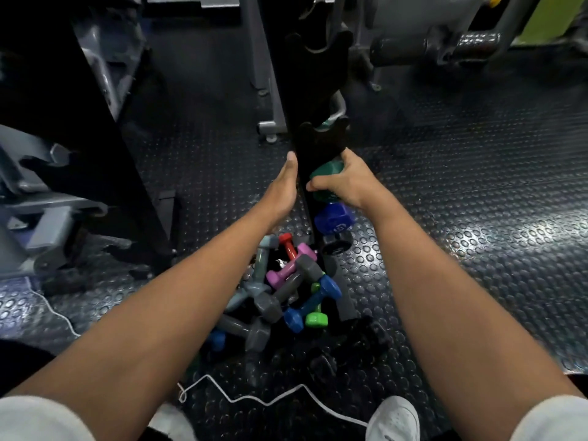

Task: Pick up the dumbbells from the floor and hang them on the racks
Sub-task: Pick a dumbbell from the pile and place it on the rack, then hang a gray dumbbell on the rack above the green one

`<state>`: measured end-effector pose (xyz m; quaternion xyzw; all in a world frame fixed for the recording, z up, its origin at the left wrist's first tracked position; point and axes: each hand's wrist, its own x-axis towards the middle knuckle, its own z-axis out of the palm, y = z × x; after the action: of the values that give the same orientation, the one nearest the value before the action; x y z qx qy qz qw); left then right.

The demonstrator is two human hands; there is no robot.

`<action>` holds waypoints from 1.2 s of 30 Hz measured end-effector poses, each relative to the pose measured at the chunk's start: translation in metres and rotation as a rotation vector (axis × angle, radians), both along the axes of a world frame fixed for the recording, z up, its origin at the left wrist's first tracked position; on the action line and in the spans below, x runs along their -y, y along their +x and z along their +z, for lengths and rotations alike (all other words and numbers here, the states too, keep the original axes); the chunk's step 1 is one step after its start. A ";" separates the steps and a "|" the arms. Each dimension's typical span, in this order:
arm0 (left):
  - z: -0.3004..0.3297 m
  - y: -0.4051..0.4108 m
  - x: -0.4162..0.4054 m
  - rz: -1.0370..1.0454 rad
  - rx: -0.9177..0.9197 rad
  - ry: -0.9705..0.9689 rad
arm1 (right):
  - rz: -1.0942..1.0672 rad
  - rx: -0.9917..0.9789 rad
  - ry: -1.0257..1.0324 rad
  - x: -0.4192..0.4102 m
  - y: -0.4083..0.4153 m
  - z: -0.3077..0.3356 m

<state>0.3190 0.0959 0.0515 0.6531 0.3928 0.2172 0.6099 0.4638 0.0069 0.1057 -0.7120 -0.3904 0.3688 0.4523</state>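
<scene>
A tall black dumbbell rack (313, 144) stands in the middle of the view. My right hand (346, 181) is shut on a dark green dumbbell (324, 175) held against the rack's right side. Below it on the rack hang a purple-blue dumbbell (334, 219) and a black one (337, 243). My left hand (284, 186) lies flat against the rack's left edge, fingers together, holding nothing I can see. At the rack's foot lies a pile of several dumbbells (286, 291): grey, pink, red, blue, bright green and pale blue.
Dark studded rubber floor (477, 218) all around. Grey gym machine frames stand at the left (47, 192) and behind the rack (267, 90). A white cord (254, 399) runs across the floor near my white shoes (394, 421). Black dumbbells (350, 348) lie right of the pile.
</scene>
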 end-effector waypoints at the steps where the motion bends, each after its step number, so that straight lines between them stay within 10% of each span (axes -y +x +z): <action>1: 0.001 -0.002 0.000 0.001 -0.013 0.005 | -0.019 0.027 0.013 0.001 -0.001 -0.004; 16: -0.131 -0.090 0.083 -0.076 -0.610 0.073 | -0.702 0.058 0.031 0.097 -0.081 -0.138; 36: -0.215 -0.111 0.127 -0.198 -0.943 0.372 | -0.072 0.490 -0.588 0.036 -0.077 -0.258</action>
<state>0.2079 -0.0310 -0.1637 0.8114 0.5163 -0.0934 0.2576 0.3872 -0.0291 -0.1524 -0.8916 -0.3395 0.2677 0.1348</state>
